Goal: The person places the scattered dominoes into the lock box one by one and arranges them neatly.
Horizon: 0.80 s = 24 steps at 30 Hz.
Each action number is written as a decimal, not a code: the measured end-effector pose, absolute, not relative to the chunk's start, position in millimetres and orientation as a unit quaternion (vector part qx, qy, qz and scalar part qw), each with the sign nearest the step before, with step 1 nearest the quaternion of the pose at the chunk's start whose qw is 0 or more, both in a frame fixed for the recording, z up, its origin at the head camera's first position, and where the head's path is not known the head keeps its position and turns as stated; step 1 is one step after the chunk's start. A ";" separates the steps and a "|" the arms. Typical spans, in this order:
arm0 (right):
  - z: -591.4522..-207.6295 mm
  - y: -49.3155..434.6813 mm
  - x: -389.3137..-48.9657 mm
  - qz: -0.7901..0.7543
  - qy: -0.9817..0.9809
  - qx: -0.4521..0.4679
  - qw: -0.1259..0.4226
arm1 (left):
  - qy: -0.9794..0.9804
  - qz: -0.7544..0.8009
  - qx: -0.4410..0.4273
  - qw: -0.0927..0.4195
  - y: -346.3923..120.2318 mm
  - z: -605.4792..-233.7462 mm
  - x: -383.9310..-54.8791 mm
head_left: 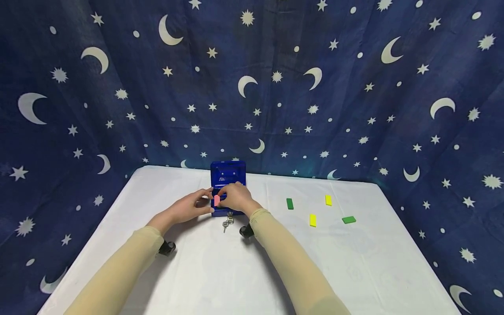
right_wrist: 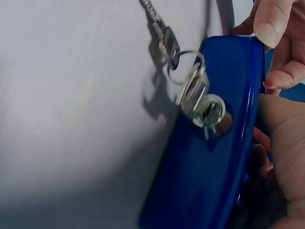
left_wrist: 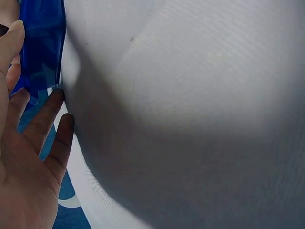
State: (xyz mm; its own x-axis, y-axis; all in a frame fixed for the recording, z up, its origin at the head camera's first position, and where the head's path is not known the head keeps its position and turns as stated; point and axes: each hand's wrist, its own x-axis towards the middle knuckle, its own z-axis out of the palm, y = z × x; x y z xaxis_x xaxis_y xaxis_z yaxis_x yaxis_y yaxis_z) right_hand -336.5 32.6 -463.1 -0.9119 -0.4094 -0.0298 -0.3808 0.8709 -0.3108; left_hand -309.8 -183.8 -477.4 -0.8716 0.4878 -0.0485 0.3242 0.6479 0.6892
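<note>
A blue metal cash box (head_left: 228, 173) stands at the back of the table with its lid raised. My right hand (head_left: 237, 197) reaches into it and pinches a small pink block (head_left: 217, 200) near the left wall. At the box's left side is my left hand (head_left: 188, 207), its thumb at the front corner and its fingers spread toward the back. In the right wrist view, that thumb (right_wrist: 269, 31) rests on the box's corner. A key sits in the front lock, and a second key (right_wrist: 170, 45) dangles from its ring. The right fingertips are partly hidden behind the box wall.
To the right of the box, two green blocks (head_left: 289, 204) and two yellow blocks (head_left: 328, 200) lie apart on the white tablecloth (head_left: 220, 271). Behind the table hangs a dark blue curtain (head_left: 220, 96) with moons and stars.
</note>
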 end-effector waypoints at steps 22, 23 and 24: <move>-472.6 26.4 -337.3 -0.149 0.967 -0.200 0.057 | 0.900 0.355 0.218 0.125 -183.6 -477.2 -308.2; -472.3 26.9 -337.4 -0.150 0.967 -0.200 0.054 | 0.899 0.357 0.220 0.123 -183.3 -476.9 -308.5; -471.9 27.4 -337.6 -0.149 0.967 -0.199 0.051 | 0.899 0.357 0.223 0.121 -183.1 -476.8 -309.0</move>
